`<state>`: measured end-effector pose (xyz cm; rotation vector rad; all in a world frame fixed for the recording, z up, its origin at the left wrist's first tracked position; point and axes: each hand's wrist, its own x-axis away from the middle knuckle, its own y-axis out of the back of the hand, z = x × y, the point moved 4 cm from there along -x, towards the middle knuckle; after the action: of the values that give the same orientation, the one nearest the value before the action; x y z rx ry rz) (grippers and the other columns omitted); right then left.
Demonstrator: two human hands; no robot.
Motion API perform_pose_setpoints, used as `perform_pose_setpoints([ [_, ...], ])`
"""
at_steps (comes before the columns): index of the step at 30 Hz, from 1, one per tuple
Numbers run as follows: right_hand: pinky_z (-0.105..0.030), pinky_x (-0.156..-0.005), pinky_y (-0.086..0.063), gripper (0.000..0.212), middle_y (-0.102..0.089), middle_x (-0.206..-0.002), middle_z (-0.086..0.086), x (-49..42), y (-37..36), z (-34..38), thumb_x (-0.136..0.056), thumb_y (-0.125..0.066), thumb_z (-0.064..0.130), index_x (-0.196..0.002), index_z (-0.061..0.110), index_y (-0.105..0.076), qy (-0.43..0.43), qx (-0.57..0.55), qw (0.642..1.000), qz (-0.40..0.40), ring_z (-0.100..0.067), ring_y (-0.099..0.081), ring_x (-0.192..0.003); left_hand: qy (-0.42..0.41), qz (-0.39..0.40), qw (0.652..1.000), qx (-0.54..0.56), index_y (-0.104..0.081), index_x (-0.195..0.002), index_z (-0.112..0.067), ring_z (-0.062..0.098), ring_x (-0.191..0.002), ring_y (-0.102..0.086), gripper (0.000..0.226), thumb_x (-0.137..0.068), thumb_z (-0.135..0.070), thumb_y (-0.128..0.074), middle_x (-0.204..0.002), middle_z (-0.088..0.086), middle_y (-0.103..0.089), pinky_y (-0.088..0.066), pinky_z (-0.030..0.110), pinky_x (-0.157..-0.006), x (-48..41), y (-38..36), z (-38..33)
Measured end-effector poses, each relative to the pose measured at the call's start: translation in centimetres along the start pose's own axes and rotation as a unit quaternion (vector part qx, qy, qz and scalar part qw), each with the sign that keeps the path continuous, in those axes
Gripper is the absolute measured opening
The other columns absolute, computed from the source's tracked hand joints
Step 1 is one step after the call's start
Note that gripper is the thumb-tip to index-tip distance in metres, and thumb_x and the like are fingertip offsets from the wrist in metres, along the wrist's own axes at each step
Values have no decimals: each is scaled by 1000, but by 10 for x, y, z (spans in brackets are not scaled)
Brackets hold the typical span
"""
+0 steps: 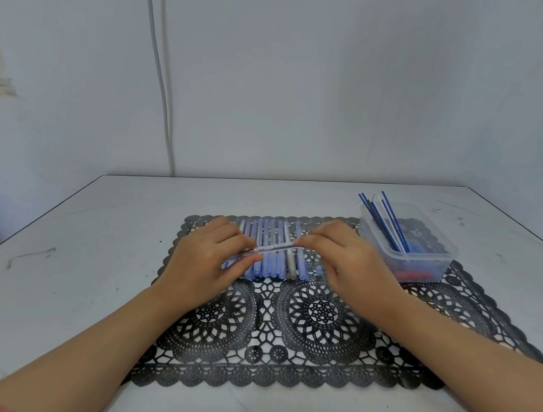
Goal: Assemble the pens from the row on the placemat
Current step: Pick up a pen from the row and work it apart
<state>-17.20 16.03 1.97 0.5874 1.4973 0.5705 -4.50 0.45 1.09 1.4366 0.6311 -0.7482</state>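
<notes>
A row of blue and grey pens point(271, 261) lies side by side on the black lace placemat point(310, 318). Just above the row, both hands hold one clear pen barrel point(275, 248) crosswise. My left hand point(207, 259) pinches its left end between thumb and fingers. My right hand point(349, 261) pinches its right end. A small blue piece point(319, 270) lies on the placemat right of the row, partly under my right hand.
A clear plastic tub point(406, 244) stands at the placemat's back right corner, with several blue and white refills leaning out of it and small blue and red parts inside. The white table point(84, 250) meets the wall behind.
</notes>
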Motion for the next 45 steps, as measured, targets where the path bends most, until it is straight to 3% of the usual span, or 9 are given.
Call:
perform_pose_setpoints([
  [5,-14,-86,-41,34,-64,-99,-5,2,2,-8,-80,-62,-8,-110,9,-66,-102,-65,993,-10,-2,-50,-92,9,0,1000,-1,-70,-84,-11,11,-76,-53,25,-90,-33,-59,-77,-4,-63,-40,16,-66,-1,1,0],
  [11,-30,-75,-51,23,-68,-93,-2,3,10,-16,-83,-67,20,-105,12,-69,-208,3,977,-48,-13,-60,-85,38,-4,999,-11,-70,-85,-12,8,-75,-53,24,-89,-34,-59,-77,-6,-63,-37,12,-66,0,2,4],
  [17,-30,-60,-55,12,-70,-80,-1,2,10,-12,-78,-74,17,-89,13,-74,-178,47,981,-61,-16,-63,-73,29,-4,1000,-12,-70,-84,-12,9,-75,-53,25,-89,-34,-59,-76,-5,-63,-40,15,-65,0,1,3],
  [24,-29,-56,-54,12,-69,-75,-1,1,8,-5,-75,-76,13,-87,12,-74,-132,28,990,-40,-14,-62,-69,16,-6,1000,-8,-70,-83,-12,10,-75,-52,25,-91,-34,-58,-76,-5,-62,-38,14,-67,0,1,1],
  [27,-29,-59,-54,10,-70,-75,-1,0,7,-3,-79,-72,16,-87,11,-74,-115,24,993,-30,-14,-62,-70,11,-9,1000,-8,-69,-82,-11,10,-75,-51,25,-90,-33,-59,-76,-4,-62,-36,13,-69,0,2,0],
  [32,-28,-63,-55,33,-70,-78,-1,-2,8,-2,-86,-48,30,-90,9,-74,-108,1,994,-12,-13,-62,-72,1,-12,1000,-5,-70,-84,-10,11,-74,-51,24,-90,-31,-61,-75,-3,-62,-37,14,-68,1,1,1],
  [40,-29,-63,-55,35,-70,-79,0,-3,8,-2,-86,-45,31,-93,12,-74,-129,-4,992,8,-13,-63,-74,-1,-20,1000,2,-71,-84,-9,11,-73,-51,27,-91,-33,-59,-75,-3,-62,-40,17,-66,0,3,0],
  [45,-33,-74,-53,20,-69,-90,0,-3,10,-7,-88,-59,19,-103,15,-71,-185,2,983,22,-12,-59,-86,2,-21,1000,1,-71,-85,-10,12,-73,-53,26,-90,-32,-59,-76,-3,-63,-44,21,-63,-1,2,-1],
])
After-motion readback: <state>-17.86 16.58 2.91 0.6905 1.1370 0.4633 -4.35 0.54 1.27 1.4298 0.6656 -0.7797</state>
